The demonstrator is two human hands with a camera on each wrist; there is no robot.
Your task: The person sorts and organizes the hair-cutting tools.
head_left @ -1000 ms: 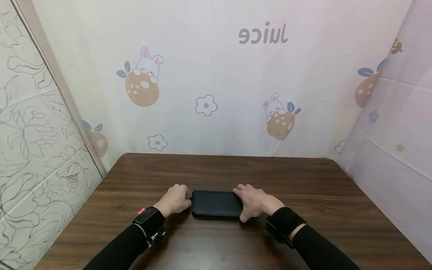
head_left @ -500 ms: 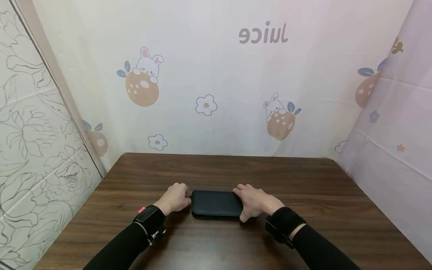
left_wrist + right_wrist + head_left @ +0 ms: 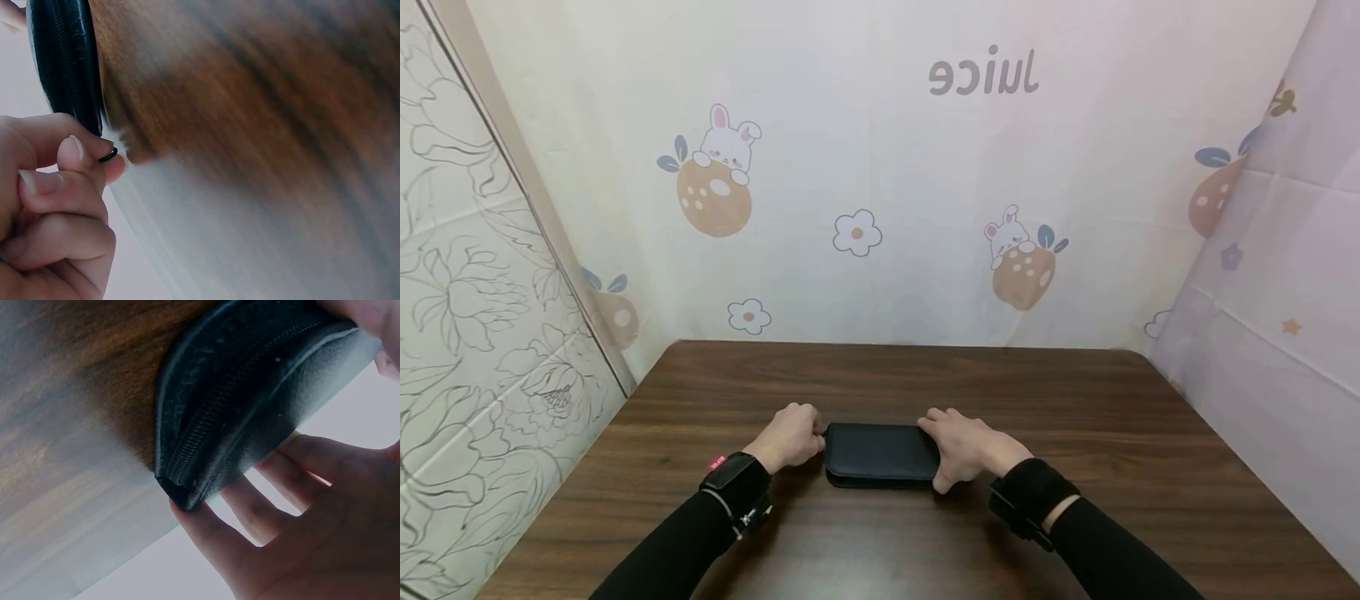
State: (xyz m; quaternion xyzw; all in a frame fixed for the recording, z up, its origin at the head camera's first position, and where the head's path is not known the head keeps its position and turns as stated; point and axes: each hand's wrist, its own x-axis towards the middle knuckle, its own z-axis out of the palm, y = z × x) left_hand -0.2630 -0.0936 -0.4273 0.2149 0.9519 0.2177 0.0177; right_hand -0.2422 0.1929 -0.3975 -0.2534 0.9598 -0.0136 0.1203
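A black zip-around wallet (image 3: 880, 456) lies flat on the brown wooden table. At its left end my left hand (image 3: 788, 438) pinches a small black zipper pull (image 3: 109, 155) between thumb and index finger; most of the pull is hidden by the fingertips. My right hand (image 3: 966, 447) grips the opposite end, thumb on the near side and fingers at the far side. Along the wallet's edge, the right wrist view shows the zipper teeth (image 3: 206, 419) meshed together, running between two leather rims.
The wood-grain table (image 3: 880, 379) ends at a pale curtain (image 3: 865, 150) printed with rabbits, fruit and flowers. A flower-patterned panel (image 3: 467, 292) stands at the left, and a light curtain (image 3: 1270, 333) hangs along the right side.
My left hand and wrist have shifted very slightly away from me and to the right, still pinching the pull. The wallet and my right hand look unmoved.
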